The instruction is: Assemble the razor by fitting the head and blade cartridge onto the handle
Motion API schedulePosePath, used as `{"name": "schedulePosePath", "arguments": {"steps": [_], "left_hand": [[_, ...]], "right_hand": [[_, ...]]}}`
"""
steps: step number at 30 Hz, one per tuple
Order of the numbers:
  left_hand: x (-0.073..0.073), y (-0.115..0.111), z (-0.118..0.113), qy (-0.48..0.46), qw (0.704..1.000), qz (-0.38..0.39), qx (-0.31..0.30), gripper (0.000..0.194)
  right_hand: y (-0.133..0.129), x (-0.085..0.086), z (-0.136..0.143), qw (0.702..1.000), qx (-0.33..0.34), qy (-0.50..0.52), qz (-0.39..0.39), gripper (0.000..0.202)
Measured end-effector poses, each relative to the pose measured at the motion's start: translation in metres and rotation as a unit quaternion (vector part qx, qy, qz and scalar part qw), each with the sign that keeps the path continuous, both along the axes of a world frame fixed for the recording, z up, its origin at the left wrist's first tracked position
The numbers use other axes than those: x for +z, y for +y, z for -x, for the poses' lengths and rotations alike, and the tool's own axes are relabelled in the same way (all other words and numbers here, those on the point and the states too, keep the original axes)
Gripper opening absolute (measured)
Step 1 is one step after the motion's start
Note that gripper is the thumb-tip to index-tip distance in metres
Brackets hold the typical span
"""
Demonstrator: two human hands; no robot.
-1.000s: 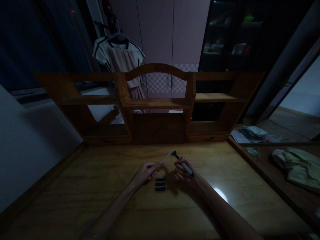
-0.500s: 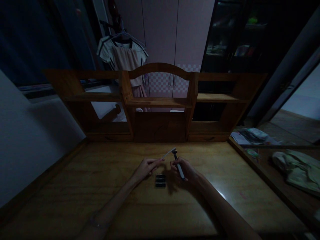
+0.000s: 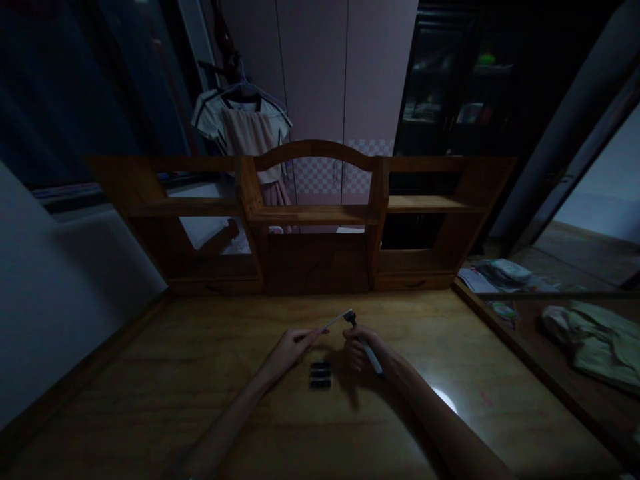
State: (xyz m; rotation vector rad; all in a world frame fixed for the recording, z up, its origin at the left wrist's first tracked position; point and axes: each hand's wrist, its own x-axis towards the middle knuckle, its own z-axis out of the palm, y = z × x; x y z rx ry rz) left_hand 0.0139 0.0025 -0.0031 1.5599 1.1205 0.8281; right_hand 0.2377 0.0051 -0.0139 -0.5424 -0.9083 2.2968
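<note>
My left hand (image 3: 290, 352) is closed on one end of a thin white stick (image 3: 334, 322), possibly a small brush. The stick slants up to the right, and its far tip meets the head of a razor (image 3: 371, 357); whether they touch I cannot tell. Fingers of my right hand (image 3: 367, 343) wrap round the razor's grey-and-dark handle, with the head pointing up and away from me. Between and just below both hands, a small pack of several dark blocks (image 3: 320, 375), like blade cartridges, lies on the wooden desk (image 3: 225, 400).
A wooden shelf unit (image 3: 315, 215) spans the desk's back edge. A raised wooden rim (image 3: 495, 340) borders the right side, with a pale garment (image 3: 595, 333) and papers (image 3: 477, 280) beyond it. A white wall (image 3: 75, 287) stands at the left.
The view has tilted up slightly, so everything sits a little lower. The razor handle slants more to the right now. Both hands keep their holds.
</note>
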Motion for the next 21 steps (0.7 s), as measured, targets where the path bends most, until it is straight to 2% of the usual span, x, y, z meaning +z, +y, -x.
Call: {"name": "schedulePosePath", "arguments": {"steps": [3, 6, 13, 21], "left_hand": [[0.0009, -0.0012, -0.0007, 0.000, 1.000, 0.007, -0.008, 0.064], [0.0015, -0.0025, -0.0008, -0.005, 1.000, 0.021, -0.004, 0.065], [-0.0031, -0.0039, 0.0026, -0.002, 1.000, 0.030, -0.007, 0.066], [-0.0040, -0.0016, 0.0025, 0.000, 1.000, 0.019, -0.022, 0.065]], "right_hand": [[-0.0011, 0.0005, 0.0014, 0.999, -0.045, -0.023, -0.015, 0.037], [-0.0028, 0.0028, 0.0020, 0.997, -0.063, -0.044, -0.019, 0.037], [0.0016, 0.0039, 0.0019, 0.999, 0.017, -0.025, 0.026, 0.035], [0.0018, 0.0021, 0.0004, 0.999, 0.020, -0.031, 0.035, 0.031]]}}
